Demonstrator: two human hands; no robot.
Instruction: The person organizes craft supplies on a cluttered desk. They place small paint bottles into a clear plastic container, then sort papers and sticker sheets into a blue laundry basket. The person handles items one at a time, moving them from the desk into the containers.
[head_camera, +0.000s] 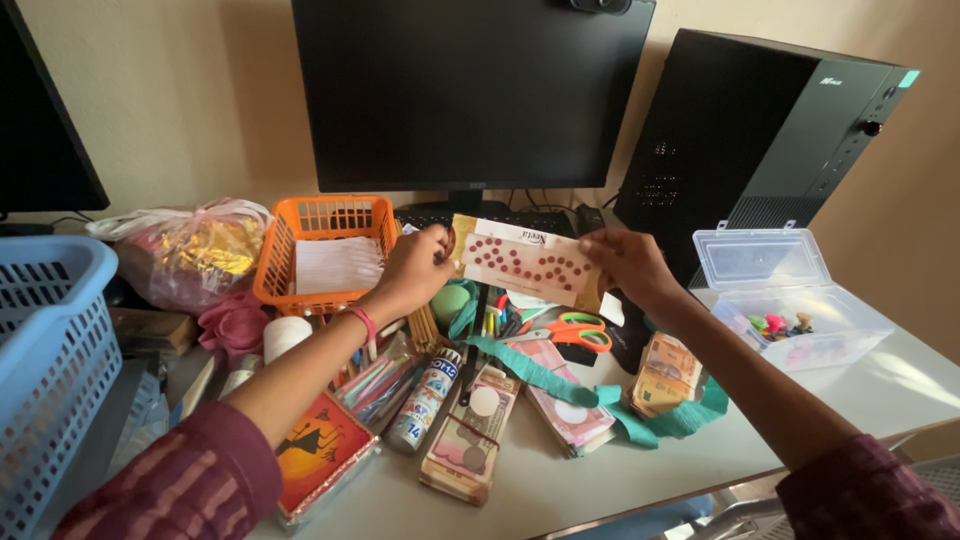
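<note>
Both hands hold up a cream card (527, 264) covered with rows of small dark red dots, above a cluttered desk. My left hand (415, 268) pinches the card's left end. My right hand (630, 265) pinches its right end. Under the card lie orange-handled scissors (575, 333), a teal ribbon (560, 385), several bundles of banknotes (468, 440) and a white glue tube (425, 398). A bunch of pens and pencils (375, 378) sits below my left wrist.
An orange basket (322, 216) with white paper stands behind my left hand. A blue basket (50, 350) is at far left, a clear lidded box (790, 300) at right. A monitor (465, 95) and black computer tower (760, 130) stand behind. A plastic bag (190, 250) lies at left.
</note>
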